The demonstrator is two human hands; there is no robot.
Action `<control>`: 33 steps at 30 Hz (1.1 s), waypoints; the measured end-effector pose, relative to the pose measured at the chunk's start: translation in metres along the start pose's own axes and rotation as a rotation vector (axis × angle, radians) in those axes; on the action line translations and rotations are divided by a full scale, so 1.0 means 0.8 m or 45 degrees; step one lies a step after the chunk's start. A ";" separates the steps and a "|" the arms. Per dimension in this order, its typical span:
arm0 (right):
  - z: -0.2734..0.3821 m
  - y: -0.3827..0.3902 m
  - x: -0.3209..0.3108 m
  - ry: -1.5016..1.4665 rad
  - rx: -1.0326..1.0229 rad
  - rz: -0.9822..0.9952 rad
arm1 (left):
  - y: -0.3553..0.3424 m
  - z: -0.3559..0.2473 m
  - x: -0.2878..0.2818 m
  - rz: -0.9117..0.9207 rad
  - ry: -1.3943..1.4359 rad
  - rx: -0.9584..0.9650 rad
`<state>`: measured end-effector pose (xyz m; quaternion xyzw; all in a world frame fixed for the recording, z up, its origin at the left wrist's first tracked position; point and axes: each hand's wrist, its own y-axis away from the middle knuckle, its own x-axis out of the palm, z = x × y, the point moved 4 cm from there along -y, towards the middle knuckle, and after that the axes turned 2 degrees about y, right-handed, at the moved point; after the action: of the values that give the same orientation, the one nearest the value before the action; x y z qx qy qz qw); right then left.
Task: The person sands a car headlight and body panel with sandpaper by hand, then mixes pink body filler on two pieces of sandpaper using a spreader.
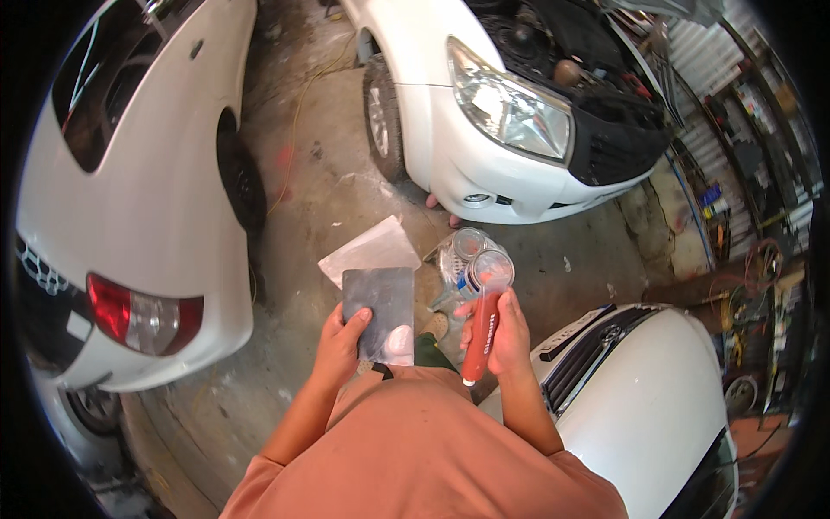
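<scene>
A white car (pixel 186 208) fills the left side of the frame, its red-and-clear tail light (pixel 143 316) facing the concrete floor (pixel 320 164). At center left, a person's left hand (pixel 340 344) grips a flat gray plate (pixel 378 298) by its left edge, thumb across the top face. Beyond the plate's upper edge, near the middle of the frame, lies a pale sheet (pixel 373 249). A rounded patch of what looks like pale paste (pixel 399 340) sits at the plate's lower right corner.

Just right of center, two round metal cans (pixel 469 243) show, the nearer one partly behind a red tube (pixel 484 337). The right hand (pixel 510 336) grasps the tube with fingers wrapped around it, white tip pointing toward the lower edge of the frame, apart from the plate; whether the tip is capped cannot be told.

The work appears to be at an early stage: one portion of paste is out, still gathered in its corner, and no red shows in it, suggesting that dispensing from the tube, blending and spreading all remain undone.

A second white car (pixel 424 143) with its engine bay exposed stands at upper center right; a third white car (pixel 648 389) occupies the lower right.
</scene>
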<state>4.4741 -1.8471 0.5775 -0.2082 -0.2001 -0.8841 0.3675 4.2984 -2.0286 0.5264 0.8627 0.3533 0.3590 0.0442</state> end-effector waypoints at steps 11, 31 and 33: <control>-0.063 0.046 0.038 0.694 0.268 -0.022 | 0.044 0.009 -0.027 0.082 -0.223 -0.110; -0.045 0.082 0.060 1.187 0.213 -0.092 | 0.065 -0.016 -0.005 0.262 -0.761 0.280; -0.042 0.082 0.066 1.223 0.185 -0.089 | 0.065 -0.014 -0.006 0.270 -0.746 0.291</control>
<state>4.4810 -1.9367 0.5894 0.2562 -0.0759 -0.8757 0.4021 4.3184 -2.0725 0.5487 0.9606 0.2719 0.0564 0.0095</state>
